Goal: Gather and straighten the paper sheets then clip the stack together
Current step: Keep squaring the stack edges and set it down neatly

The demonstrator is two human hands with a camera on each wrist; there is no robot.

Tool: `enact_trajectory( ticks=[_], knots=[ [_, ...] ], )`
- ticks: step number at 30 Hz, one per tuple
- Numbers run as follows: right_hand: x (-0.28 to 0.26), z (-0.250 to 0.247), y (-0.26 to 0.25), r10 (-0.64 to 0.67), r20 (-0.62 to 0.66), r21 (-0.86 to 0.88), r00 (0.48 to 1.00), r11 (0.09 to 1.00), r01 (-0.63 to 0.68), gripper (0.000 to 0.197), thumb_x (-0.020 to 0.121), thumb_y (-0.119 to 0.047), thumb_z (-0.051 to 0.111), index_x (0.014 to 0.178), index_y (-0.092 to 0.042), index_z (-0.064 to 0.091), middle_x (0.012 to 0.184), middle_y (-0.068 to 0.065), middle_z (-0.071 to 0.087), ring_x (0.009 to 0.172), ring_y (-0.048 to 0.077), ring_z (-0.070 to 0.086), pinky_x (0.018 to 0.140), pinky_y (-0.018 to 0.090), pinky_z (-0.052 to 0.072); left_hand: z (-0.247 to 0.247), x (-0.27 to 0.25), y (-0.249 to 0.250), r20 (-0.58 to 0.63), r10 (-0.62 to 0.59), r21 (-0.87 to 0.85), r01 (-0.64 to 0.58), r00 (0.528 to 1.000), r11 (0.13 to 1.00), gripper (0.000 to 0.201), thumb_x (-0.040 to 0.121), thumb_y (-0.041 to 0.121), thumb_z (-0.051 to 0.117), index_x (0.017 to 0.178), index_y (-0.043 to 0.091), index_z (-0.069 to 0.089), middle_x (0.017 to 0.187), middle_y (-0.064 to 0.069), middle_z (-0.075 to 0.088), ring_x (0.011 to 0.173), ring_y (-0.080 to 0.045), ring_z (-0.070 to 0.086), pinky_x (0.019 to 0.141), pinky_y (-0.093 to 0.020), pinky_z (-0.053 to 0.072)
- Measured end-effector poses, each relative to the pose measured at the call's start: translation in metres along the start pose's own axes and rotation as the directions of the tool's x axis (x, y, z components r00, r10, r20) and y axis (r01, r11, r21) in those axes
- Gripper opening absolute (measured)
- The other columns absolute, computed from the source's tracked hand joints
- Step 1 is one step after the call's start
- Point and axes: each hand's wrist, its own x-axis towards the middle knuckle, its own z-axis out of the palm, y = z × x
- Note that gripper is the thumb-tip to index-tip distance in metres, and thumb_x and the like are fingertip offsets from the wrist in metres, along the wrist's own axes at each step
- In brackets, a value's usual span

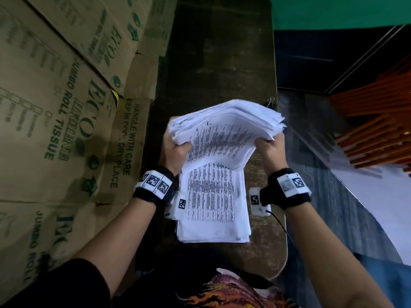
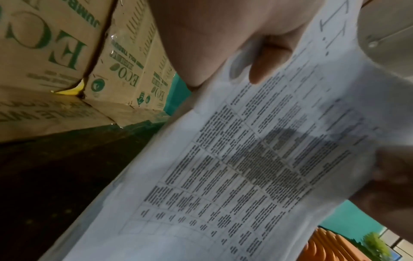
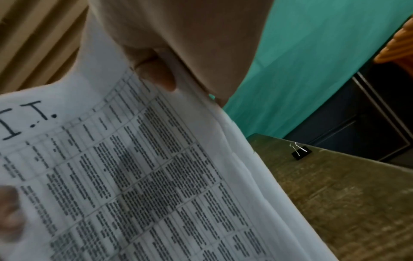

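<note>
A thick bundle of printed white sheets [image 1: 224, 134] is lifted above the narrow wooden table [image 1: 213, 63], bowed and uneven at its edges. My left hand [image 1: 175, 150] grips its left side, thumb on the printed face [image 2: 266, 70]. My right hand [image 1: 268, 147] grips its right side, with the thumb [image 3: 156, 74] pressed on the top sheet [image 3: 134, 176]. A second stack of sheets [image 1: 211, 201] lies flat on the table below, near the front edge. A black binder clip [image 1: 270, 102] sits on the table's right edge behind the bundle, also seen as the clip [image 3: 300, 151] in the right wrist view.
Cardboard boxes [image 1: 55, 107] printed in green stand against the table's left side. To the right the table drops off to dark floor [image 1: 322, 196]. Orange stacked furniture [image 1: 378, 130] is at far right. A green wall [image 1: 333, 10] is behind.
</note>
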Motion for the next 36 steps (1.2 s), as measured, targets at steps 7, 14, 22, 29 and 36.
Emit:
enact_trajectory(
  ticks=[7, 14, 22, 29, 36],
  knots=[
    [-0.001, 0.0, -0.005, 0.023, 0.114, -0.08, 0.993, 0.997, -0.014, 0.041, 0.06, 0.005, 0.049, 0.099, -0.005, 0.054, 0.08, -0.023, 0.065, 0.076, -0.012, 0.057, 0.072, 0.011, 0.045, -0.001, 0.008, 0.013, 0.044, 0.084, -0.029, -0.083, 0.996, 0.996, 0.044, 0.056, 0.003, 0.058, 0.1, 0.005, 0.057, 0.097, 0.0, 0.067, 0.096, -0.012, 0.065, 0.083, -0.033, 0.055],
    [0.0, 0.004, 0.002, 0.098, 0.137, -0.07, 0.986, 0.994, -0.089, 0.048, 0.061, -0.001, 0.057, 0.109, -0.009, 0.056, 0.094, -0.009, 0.067, 0.085, 0.007, 0.064, 0.076, 0.03, 0.055, 0.003, 0.016, 0.011, 0.05, -0.015, -0.077, 0.019, 0.999, 0.997, 0.058, 0.059, -0.012, 0.054, 0.116, -0.016, 0.044, 0.099, -0.013, 0.06, 0.092, -0.012, 0.065, 0.075, -0.022, 0.053],
    [0.008, 0.014, 0.008, 0.107, 0.058, -0.154, 0.993, 0.983, -0.097, 0.043, 0.081, 0.001, 0.053, 0.123, -0.003, 0.047, 0.111, 0.004, 0.06, 0.095, -0.003, 0.059, 0.087, 0.026, 0.053, 0.018, 0.013, 0.003, -0.003, -0.15, -0.009, 0.15, 0.989, 0.989, 0.058, 0.072, -0.005, 0.054, 0.129, -0.005, 0.044, 0.105, 0.0, 0.062, 0.09, 0.003, 0.062, 0.073, -0.011, 0.051],
    [0.022, -0.004, 0.001, 0.06, -0.009, -0.069, 0.998, 0.996, -0.06, 0.039, 0.078, 0.009, 0.066, 0.107, -0.017, 0.059, 0.11, 0.013, 0.068, 0.101, 0.026, 0.067, 0.084, 0.039, 0.057, -0.005, 0.023, 0.007, 0.086, -0.063, 0.196, 0.045, 0.994, 0.98, 0.053, 0.08, 0.003, 0.071, 0.117, 0.03, 0.045, 0.114, 0.014, 0.059, 0.107, 0.008, 0.056, 0.094, -0.017, 0.047],
    [-0.012, 0.011, 0.074, 0.517, -0.027, -0.332, 0.856, 0.803, -0.495, 0.056, 0.078, 0.002, 0.072, 0.126, -0.01, 0.046, 0.118, 0.012, 0.063, 0.097, 0.021, 0.063, 0.083, 0.035, 0.054, -0.017, -0.012, -0.091, 0.002, -0.526, 0.304, 0.501, 0.85, 0.81, 0.053, 0.078, 0.01, 0.073, 0.123, 0.02, 0.046, 0.123, -0.01, 0.062, 0.11, -0.025, 0.061, 0.099, -0.051, 0.048]
  ],
)
